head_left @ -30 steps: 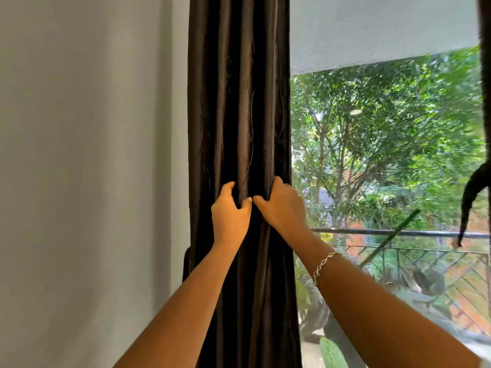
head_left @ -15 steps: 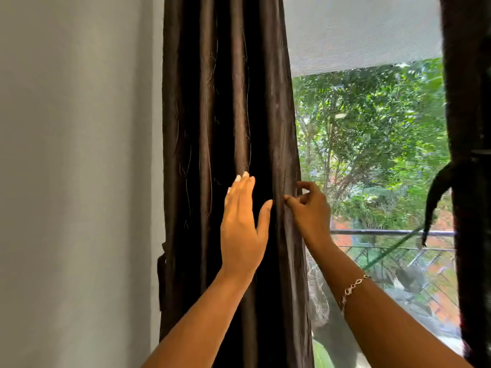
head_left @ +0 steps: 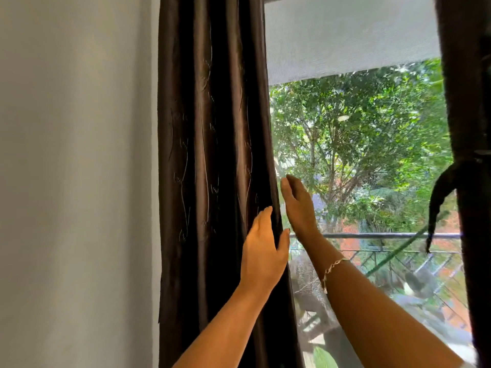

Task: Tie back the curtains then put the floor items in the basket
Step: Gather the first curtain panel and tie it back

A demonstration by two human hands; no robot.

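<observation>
My left hand [head_left: 261, 257] lies against the right edge of the dark brown curtain [head_left: 212, 181], fingers straight and together, pointing up, with the thumb [head_left: 283, 238] hooked around the edge of the fabric. The hand is spread, not clenched; it presses the cloth without bunching it. My left forearm rises from the bottom edge of the view, in front of the curtain's lower folds.

My right hand [head_left: 299, 205] is raised just right of the curtain's edge, in front of the window [head_left: 358, 155]. Its fingers are extended and held loosely together, palm turned toward the curtain, and it holds nothing. Whether its fingertips touch the fabric I cannot tell; they stand very near the edge. A thin chain bracelet [head_left: 330, 269] circles my right wrist.

The curtain hangs in vertical folds from the top of the view to the bottom, gathered toward the left side of the window and lying against the pale wall [head_left: 74, 181]. Faint stitched lines run down its folds. A second dark curtain [head_left: 467, 102] occupies the right edge of the view, with a dark strip [head_left: 438, 200] of cloth drooping from it across the window.

Through the window: a white overhang at the top, green trees below it, and a metal railing [head_left: 385, 235] running level behind my right wrist. A fine mesh covers the pane.
</observation>
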